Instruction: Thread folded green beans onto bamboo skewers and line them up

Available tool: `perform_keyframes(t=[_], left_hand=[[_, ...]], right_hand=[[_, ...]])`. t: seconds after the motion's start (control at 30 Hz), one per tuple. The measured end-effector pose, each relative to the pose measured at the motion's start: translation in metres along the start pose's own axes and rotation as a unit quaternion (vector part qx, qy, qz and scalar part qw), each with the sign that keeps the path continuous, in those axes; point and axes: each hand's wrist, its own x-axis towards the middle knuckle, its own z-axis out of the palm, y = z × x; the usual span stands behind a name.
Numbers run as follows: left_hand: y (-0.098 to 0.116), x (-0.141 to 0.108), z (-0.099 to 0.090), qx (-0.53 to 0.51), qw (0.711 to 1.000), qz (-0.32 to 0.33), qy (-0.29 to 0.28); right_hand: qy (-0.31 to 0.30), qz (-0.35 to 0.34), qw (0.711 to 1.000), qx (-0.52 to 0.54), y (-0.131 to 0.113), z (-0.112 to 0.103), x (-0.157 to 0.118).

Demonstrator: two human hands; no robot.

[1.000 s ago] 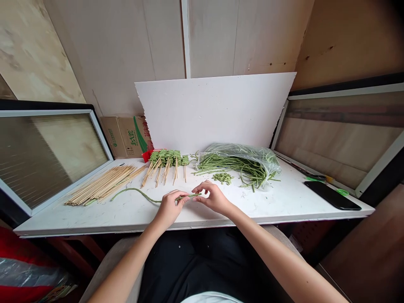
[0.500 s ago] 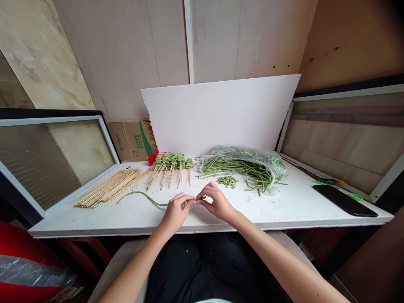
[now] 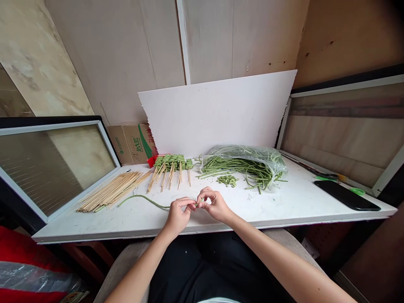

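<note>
Fingers [image 3: 187,202] of the left hand [image 3: 178,213] and right hand [image 3: 217,205] pinch closed on a long, slender green bean pod [image 3: 145,198] at lower centre; its end, jutting past the right fingers half a second ago, is now mostly covered. Smooth and curving, it runs left across the scuffed white counter [image 3: 126,227], long axis roughly sideways, free tip pointing lower left.

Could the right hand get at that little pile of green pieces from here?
Probably yes: the green pile lies just beyond the right grip with nothing visible between. That grip is pinching the long bean, though, so would likely need to let go.
</note>
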Motion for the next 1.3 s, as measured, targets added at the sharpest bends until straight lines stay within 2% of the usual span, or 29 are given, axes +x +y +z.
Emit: perform_keyframes(t=[0.13,0.2,0.27,0.33,0.43,0.53,0.6,0.7,0.83,0.93,1.07,1.3], left_hand=[[-0.007,0.002,0.000,-0.069,0.997,-0.021,-0.015],[-0.012,0.002,-0.001,-0.094,0.994,-0.044,-0.013],[-0.018,0.003,-0.002,-0.100,0.993,-0.070,-0.009],[-0.024,0.002,-0.002,-0.083,0.993,-0.083,-0.006],[-0.030,0.000,-0.003,-0.034,0.998,-0.059,-0.010],[-0.033,-0.003,-0.001,0.009,1.000,-0.024,-0.007],[-0.036,-0.004,0.002,0.021,0.999,-0.021,0.017],[-0.041,-0.005,0.006,0.013,0.997,-0.048,0.054],[-0.044,-0.006,0.009,-0.013,0.995,-0.075,0.060],[-0.040,-0.005,0.008,0.007,0.996,-0.066,0.058],[-0.034,-0.005,0.004,0.075,0.995,-0.022,0.054],[-0.034,-0.007,0.005,0.092,0.994,0.018,0.051]], right_hand=[[-0.012,0.041,0.994,0.104,0.007,0.002,0.001],[0.003,0.058,0.994,0.091,0.008,-0.003,0.003],[0.019,0.052,0.998,-0.006,0.009,-0.012,0.007],[0.025,0.041,0.988,-0.149,0.011,-0.023,0.009],[0.022,0.059,0.941,-0.331,0.017,-0.037,0.008],[0.004,0.080,0.910,-0.406,0.024,-0.045,0.005],[-0.015,0.063,0.915,-0.399,0.024,-0.045,0.004],[-0.059,-0.009,0.949,-0.311,0.019,-0.038,0.004],[-0.098,-0.086,0.969,-0.211,0.010,-0.023,0.006],[-0.069,-0.106,0.969,-0.213,0.009,-0.017,0.006],[-0.010,-0.102,0.970,-0.219,0.013,-0.020,0.005],[-0.030,-0.135,0.964,-0.229,0.012,-0.015,0.003]])
